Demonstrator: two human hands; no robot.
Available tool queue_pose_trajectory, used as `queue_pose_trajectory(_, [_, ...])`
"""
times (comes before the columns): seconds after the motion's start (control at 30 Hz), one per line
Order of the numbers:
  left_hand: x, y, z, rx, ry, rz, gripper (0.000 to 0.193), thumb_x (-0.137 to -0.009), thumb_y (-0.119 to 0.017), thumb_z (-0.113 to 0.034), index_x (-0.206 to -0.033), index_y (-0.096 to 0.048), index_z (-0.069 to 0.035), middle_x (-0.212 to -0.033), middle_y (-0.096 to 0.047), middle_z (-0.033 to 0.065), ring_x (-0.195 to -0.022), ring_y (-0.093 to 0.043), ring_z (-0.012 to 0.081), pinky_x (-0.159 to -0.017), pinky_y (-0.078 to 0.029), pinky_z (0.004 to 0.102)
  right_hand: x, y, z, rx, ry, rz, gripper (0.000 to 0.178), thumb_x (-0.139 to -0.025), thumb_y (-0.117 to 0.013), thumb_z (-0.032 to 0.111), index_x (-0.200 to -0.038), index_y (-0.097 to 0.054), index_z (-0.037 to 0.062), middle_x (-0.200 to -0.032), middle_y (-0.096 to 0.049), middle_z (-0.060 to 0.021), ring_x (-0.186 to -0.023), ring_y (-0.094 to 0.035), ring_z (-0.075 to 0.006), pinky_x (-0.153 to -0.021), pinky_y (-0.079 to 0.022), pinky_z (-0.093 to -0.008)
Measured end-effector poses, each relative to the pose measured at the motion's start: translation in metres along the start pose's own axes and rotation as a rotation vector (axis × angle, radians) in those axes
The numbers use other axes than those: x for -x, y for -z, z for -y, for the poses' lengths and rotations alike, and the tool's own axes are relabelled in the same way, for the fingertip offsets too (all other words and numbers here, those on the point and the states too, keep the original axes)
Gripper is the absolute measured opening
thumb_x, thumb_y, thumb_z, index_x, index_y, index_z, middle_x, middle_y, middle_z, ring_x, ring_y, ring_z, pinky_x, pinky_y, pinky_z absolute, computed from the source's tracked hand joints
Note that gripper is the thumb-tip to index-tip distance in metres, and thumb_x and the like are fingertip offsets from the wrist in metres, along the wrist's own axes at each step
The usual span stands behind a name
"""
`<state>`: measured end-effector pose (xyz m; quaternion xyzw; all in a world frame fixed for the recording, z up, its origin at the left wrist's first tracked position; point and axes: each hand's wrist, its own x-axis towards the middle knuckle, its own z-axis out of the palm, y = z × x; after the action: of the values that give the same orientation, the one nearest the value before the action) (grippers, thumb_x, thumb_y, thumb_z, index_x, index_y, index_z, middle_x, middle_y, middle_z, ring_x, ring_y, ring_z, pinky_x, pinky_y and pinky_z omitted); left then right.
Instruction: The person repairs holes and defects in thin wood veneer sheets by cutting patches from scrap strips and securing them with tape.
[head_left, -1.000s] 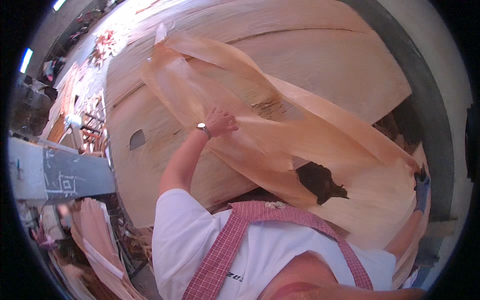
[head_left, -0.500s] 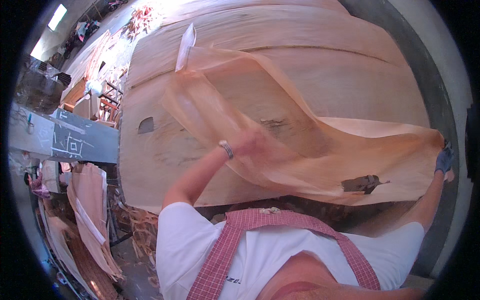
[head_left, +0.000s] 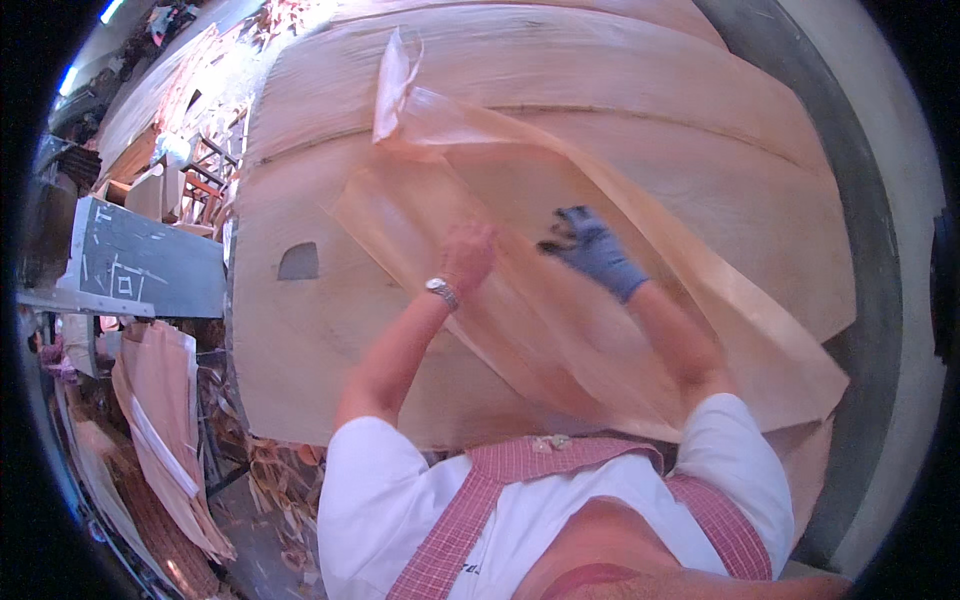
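A thin, tan wood veneer sheet [head_left: 570, 330] lies loosely folded and rippled across a wide stack of flat veneer [head_left: 330, 370]. Its far left end curls upright into a pale roll [head_left: 393, 95]. My left hand [head_left: 468, 258], bare with a metal watch on the wrist, has its fingers bent onto a ridge of the loose sheet; they are slightly blurred. To its right, my right hand [head_left: 590, 248] wears a blue-grey glove with dark fingertips. Its fingers are apart and half curled above the sheet, with nothing seen between them.
A dark notch-shaped hole [head_left: 298, 262] shows in the stack's left part. Left of the stack stand a grey metal box with chalk marks [head_left: 150, 260] and hanging veneer strips [head_left: 165, 410]. Scraps [head_left: 285, 480] litter the floor. A grey ledge [head_left: 870, 260] curves along the right.
My right hand has left the sheet's far right edge and come inward near my left hand. The sheet's right end has swung toward me. A dark torn patch near the front is no longer visible.
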<state>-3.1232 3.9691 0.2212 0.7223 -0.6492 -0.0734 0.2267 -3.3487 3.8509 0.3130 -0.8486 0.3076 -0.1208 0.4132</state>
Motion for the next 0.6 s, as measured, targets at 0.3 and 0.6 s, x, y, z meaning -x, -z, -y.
queue_pose_trajectory(0.3, [-0.072,0.077,0.153,-0.291,0.534,-0.030,0.098,-0.070,-0.071,-0.050,-0.144,-0.028,-0.001,-0.145,-0.037,0.0212,-0.138,-0.029,0.0350,-0.114,-0.014,0.0536,-0.036,-0.122,0.042,0.530,0.213,0.123,0.019,-0.088,-0.058,0.028,-0.094,-0.059,0.0109,-0.097,-0.055,-0.0144,-0.096,-0.056,-0.0335,-0.072,-0.051,-0.0466])
queue_pose_trajectory(0.6, [-0.103,0.064,0.195,0.197,0.344,0.163,0.086,-0.069,-0.072,-0.032,-0.143,-0.035,-0.010,-0.128,-0.050,0.0171,-0.123,-0.045,0.0337,-0.106,-0.033,0.0476,-0.109,-0.086,0.060,0.254,0.400,-0.146,0.043,-0.085,-0.065,0.030,-0.122,-0.051,0.0122,-0.110,-0.055,-0.0178,-0.094,-0.061,-0.0353,-0.075,-0.053,-0.0432])
